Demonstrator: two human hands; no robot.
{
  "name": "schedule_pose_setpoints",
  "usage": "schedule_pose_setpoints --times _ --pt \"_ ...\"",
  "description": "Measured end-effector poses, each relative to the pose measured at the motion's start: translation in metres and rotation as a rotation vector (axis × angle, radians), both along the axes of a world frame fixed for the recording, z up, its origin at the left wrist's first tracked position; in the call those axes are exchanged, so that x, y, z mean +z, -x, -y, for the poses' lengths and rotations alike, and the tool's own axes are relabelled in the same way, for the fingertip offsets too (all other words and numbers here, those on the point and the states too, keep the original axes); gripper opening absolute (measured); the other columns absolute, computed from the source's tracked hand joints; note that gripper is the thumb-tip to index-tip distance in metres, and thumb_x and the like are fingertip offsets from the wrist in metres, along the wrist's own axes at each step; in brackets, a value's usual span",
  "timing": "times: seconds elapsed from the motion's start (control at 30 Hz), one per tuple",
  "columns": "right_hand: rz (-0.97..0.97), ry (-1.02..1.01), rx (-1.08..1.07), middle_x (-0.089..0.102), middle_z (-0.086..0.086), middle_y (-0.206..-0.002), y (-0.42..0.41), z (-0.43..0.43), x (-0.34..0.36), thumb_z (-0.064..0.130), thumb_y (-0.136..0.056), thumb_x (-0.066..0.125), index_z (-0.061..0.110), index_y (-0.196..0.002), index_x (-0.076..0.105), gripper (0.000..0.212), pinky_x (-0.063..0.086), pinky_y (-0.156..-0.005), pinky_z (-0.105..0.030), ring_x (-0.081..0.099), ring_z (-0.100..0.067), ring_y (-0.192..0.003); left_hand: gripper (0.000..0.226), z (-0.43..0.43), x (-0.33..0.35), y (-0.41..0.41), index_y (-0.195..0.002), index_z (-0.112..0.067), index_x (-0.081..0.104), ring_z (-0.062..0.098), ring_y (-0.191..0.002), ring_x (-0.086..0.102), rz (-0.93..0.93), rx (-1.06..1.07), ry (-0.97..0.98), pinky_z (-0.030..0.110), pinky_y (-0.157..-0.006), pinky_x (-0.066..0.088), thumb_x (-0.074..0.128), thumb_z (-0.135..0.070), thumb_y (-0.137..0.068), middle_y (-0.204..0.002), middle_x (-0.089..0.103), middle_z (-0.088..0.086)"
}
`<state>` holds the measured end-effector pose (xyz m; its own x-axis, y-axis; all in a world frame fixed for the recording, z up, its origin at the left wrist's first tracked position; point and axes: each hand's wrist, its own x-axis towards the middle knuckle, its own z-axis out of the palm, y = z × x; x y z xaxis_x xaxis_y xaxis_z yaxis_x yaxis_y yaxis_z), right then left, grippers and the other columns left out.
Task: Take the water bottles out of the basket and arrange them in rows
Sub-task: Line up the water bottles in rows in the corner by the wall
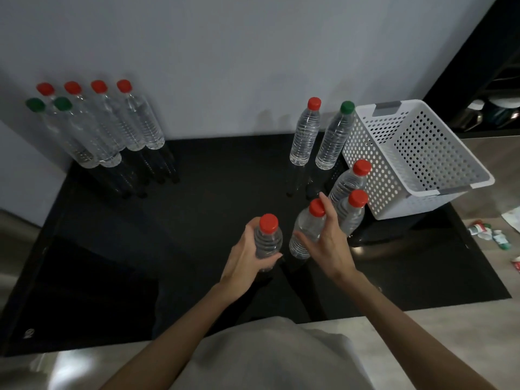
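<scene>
**A:** Twelve water bottles on the black glass surface (pixel 197 220), all upright and capped. Where's the sorted set?

**B:** Far-left corner. Four red-cap bottles (pixel 116 116) in a line along the wall. Green-cap pair (pixel 81 136) just in front, at the line's left end. All six are packed close.

**A:** Basket?

**B:** White perforated basket (pixel 416 153) sits at the right edge, far end. The rest stand loose to its left. Rear red-cap bottle (pixel 305 136) and rear green-cap bottle (pixel 334 139) are side by side near the wall, the green one just beside the basket's left wall. Farther red-cap bottle (pixel 349 178) and nearer red-cap bottle (pixel 351 218) are at the basket's near-left corner, close together.

**A:** Hands?

**B:** Left hand (pixel 247 257) wraps the body of the held bottle (pixel 268 237), a red-cap, around mid-surface toward the near edge. Its base is hidden behind the fingers, so I can't tell whether it's lifted. Right hand (pixel 329 243) is cupped at the cupped bottle (pixel 305 232), another red-cap, just right of the held one. Fingers lie across its front, thumb up beside the cap. Can't tell if that's an actual grip.

**A:** Other stuff?

**B:** Torn label scraps (pixel 489 235) on the stone counter (pixel 478 333) right of the surface. Grey shirt (pixel 267 356) at the bottom of the view.
</scene>
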<state>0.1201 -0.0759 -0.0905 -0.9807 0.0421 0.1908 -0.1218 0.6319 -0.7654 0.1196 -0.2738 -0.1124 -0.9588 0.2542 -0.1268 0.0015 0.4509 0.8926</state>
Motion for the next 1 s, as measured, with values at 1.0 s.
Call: schedule_pose_setpoints --times 1.0 --pt "0.132 0.128 0.203 0.041 0.004 -0.143 0.116 0.194 -0.009 0.022 -0.072 0.084 0.043 -0.144 0.011 0.105 0.042 -0.108 -0.042 0.046 -0.013 -0.130 0.087 0.205 -0.009 0.074 -0.134 -0.035 0.021 -0.003 -0.110 0.055 -0.049 0.408 -0.085 0.014 -0.091 0.043 0.082 -0.014 -0.075 -0.121 0.053 -0.010"
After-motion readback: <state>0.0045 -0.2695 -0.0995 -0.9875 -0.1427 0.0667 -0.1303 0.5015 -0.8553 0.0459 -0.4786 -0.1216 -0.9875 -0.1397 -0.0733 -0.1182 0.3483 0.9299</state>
